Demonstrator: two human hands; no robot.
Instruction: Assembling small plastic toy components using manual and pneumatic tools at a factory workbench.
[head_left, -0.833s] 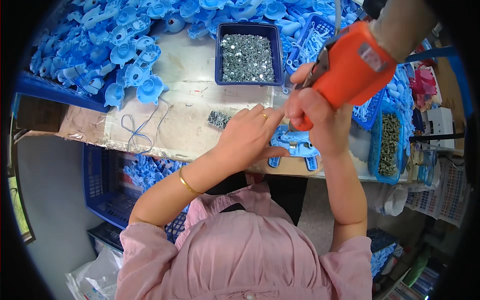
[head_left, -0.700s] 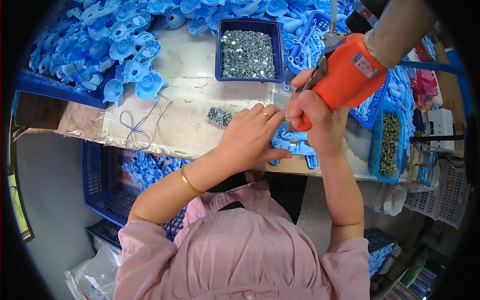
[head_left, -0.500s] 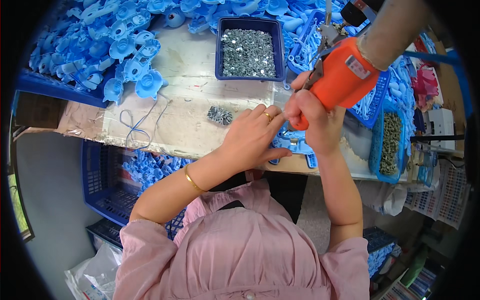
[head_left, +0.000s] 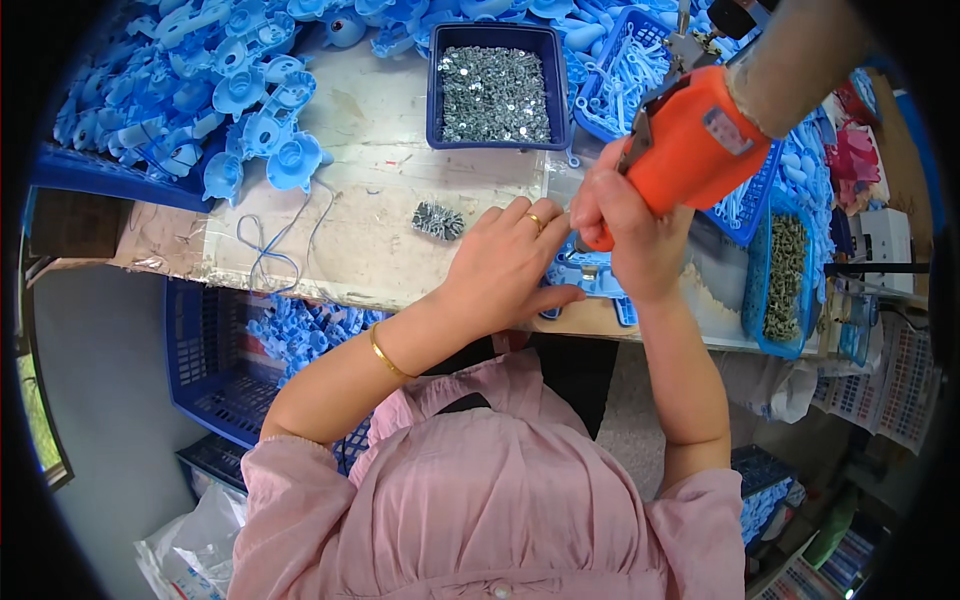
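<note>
An orange electric screwdriver is in my right hand, whose fingers wrap round its lower end. It leans down and to the left from the upper right. Under it, at the front edge of the table, lies a light blue plastic part. My left hand steadies this part from the left, thumb on the near side and fingers reaching beside the tool's lower end. The tool's tip and my left fingertips are largely hidden. A small heap of screws lies left of my left hand.
A dark blue tray of small metal pieces stands at the back. Light blue plastic parts pile up left and behind. On the right are a blue basket and a container of brass-coloured screws. A blue crate sits below the table's left.
The orange screwdriver has shifted slightly to the right and tilted a little with my right hand. My left hand stays nearly in place on the blue part.
</note>
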